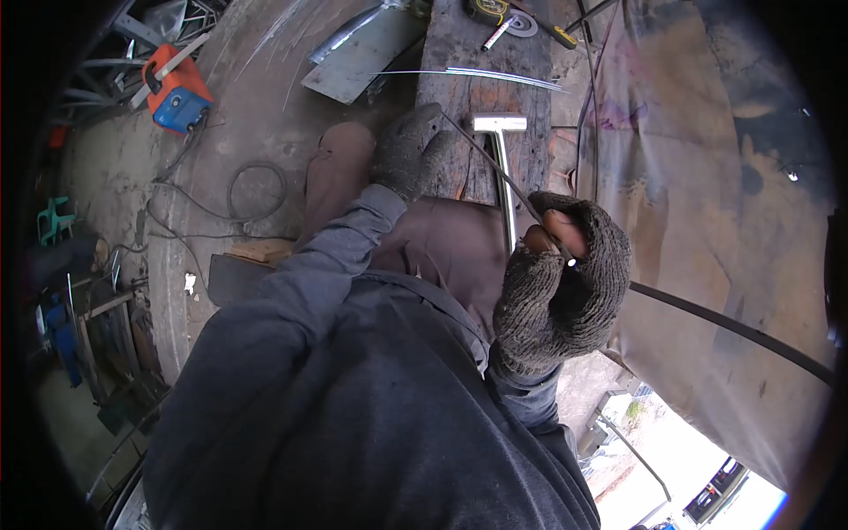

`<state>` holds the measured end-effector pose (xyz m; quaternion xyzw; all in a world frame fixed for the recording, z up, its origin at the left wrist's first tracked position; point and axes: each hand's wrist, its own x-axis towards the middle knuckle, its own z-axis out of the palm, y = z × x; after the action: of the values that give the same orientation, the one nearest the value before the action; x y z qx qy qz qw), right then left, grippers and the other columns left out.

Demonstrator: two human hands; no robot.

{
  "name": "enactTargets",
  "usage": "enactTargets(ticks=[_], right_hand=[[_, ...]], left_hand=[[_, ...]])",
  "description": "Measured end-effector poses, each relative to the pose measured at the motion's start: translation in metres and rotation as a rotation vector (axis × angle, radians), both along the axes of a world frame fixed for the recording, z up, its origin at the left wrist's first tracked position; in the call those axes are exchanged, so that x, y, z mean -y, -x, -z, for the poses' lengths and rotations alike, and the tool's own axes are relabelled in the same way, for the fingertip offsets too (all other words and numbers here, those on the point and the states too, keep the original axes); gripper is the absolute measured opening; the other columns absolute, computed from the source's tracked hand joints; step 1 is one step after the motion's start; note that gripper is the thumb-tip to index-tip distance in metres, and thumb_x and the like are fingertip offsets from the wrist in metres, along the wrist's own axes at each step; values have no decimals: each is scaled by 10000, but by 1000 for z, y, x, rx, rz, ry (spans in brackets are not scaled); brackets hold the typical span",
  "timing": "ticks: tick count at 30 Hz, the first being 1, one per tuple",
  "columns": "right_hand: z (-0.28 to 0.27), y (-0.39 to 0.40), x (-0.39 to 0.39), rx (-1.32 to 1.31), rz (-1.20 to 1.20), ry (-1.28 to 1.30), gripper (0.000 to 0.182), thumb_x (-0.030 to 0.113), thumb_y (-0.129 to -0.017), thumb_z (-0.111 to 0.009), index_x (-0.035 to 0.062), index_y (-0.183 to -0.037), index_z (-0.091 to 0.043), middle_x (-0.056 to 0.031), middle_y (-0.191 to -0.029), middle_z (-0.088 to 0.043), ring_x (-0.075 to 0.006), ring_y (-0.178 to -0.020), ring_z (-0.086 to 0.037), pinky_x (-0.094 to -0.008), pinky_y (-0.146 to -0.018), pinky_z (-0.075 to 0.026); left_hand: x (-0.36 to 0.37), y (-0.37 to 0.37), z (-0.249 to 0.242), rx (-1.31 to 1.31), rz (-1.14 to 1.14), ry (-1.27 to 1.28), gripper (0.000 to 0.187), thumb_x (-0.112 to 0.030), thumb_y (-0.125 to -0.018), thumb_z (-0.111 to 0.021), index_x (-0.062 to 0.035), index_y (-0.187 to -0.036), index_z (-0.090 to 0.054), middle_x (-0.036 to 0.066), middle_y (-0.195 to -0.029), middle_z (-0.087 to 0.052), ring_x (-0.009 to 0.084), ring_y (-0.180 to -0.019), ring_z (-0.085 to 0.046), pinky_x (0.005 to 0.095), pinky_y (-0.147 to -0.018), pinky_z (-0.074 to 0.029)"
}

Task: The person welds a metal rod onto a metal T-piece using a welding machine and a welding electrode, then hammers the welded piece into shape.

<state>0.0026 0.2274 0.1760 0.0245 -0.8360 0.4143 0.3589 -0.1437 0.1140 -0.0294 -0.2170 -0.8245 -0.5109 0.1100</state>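
My right hand (570,274), in a dark knitted glove with bare fingertips, pinches a thin dark rod (495,168) between thumb and finger. The rod slants up and left to the fingertips of my left hand (408,152), which is fully gloved and closed at its other end. How the left fingers grip it is partly hidden. Between the hands, a shiny T-shaped metal piece (500,125), shaped like a hammer, leans from the wooden bench (446,57) toward my lap. Beyond it, several thin silvery rods (499,78) lie across the bench.
A tape measure (488,11) and a round disc (522,24) sit at the bench's far end. Sheet metal (367,62) lies left of it. An orange-blue machine (178,93) and looped cable (256,190) are on the floor. A large brown sheet (698,230) stands at right.
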Motion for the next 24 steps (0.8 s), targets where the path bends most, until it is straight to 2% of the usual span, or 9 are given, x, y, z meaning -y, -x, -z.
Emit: enactTargets(ticks=[2, 7, 8, 11, 14, 15, 17, 20, 24], right_hand=[[0, 0, -1, -10, 36, -83, 253, 63, -756, -733, 61, -1007, -697, -72, -985, -700, -224, -942, -661, -343, -855, -498], [5, -5, -2, -20, 9, -5, 354, 119, -763, -773, 45, -1092, -664, -70, -1051, -684, -206, -970, -644, -318, -851, -488], [7, -8, 7, 30, 125, -8, 297, 190, -846, -713, 36, -1090, -641, -38, -1001, -649, -177, -892, -617, -296, -857, -471], [8, -6, 6, 24, 154, -32, 292, 170, -837, -721, 29, -1079, -639, -50, -994, -652, -180, -887, -621, -297, -848, -476], [8, -5, 6, 11, 161, -53, 286, 141, -822, -734, 19, -1061, -634, -68, -983, -656, -186, -880, -629, -298, -835, -484], [7, -5, 6, 7, 159, -58, 284, 131, -818, -738, 16, -1055, -633, -74, -980, -657, -187, -878, -631, -298, -831, -487], [7, -4, 6, 1, 150, -69, 282, 112, -808, -747, 9, -1044, -630, -86, -973, -660, -191, -873, -636, -299, -822, -492], [6, -3, 5, -9, 133, -86, 281, 83, -794, -760, -1, -1026, -626, -104, -962, -663, -196, -866, -643, -300, -810, -501], [3, -1, 5, -26, 108, -108, 282, 44, -774, -777, -14, -1003, -621, -128, -948, -668, -204, -856, -653, -302, -792, -511]], left_hand=[[0, -13, 32, -62, -180, 76, 324, -164, -838, -691, -72, -1137, -605, 174, -1250, -570, 343, -1198, -519, 440, -1019, -412], [3, -20, 47, -25, -116, -45, 349, -109, -795, -711, -60, -1119, -591, 202, -1309, -500, 376, -1244, -452, 465, -1044, -373], [3, -18, 45, 2, -105, -47, 343, -93, -793, -705, -59, -1115, -593, 203, -1316, -491, 374, -1242, -450, 459, -1043, -373], [8, -12, 57, 23, -78, 18, 351, -84, -784, -709, -57, -1113, -589, 197, -1322, -487, 371, -1249, -438, 453, -1044, -370], [14, 5, 106, 233, 32, -68, 359, -86, -787, -708, -54, -1120, -581, 195, -1332, -477, 367, -1246, -438, 450, -1031, -384], [11, -1, 89, 233, 33, -66, 359, -86, -787, -708, -54, -1120, -581, 195, -1332, -477, 367, -1246, -438, 450, -1031, -384], [3, -20, 38, -7, -105, -46, 364, -89, -791, -706, -57, -1129, -575, 189, -1344, -466, 363, -1240, -443, 443, -1013, -402], [15, -3, 68, 73, 15, 31, 359, -96, -796, -707, -66, -1129, -577, 184, -1355, -458, 358, -1241, -442, 437, -1001, -414], [9, -16, 44, 40, -67, -45, 355, -102, -794, -711, -77, -1123, -581, 181, -1354, -462, 354, -1245, -439, 437, -1005, -411]])
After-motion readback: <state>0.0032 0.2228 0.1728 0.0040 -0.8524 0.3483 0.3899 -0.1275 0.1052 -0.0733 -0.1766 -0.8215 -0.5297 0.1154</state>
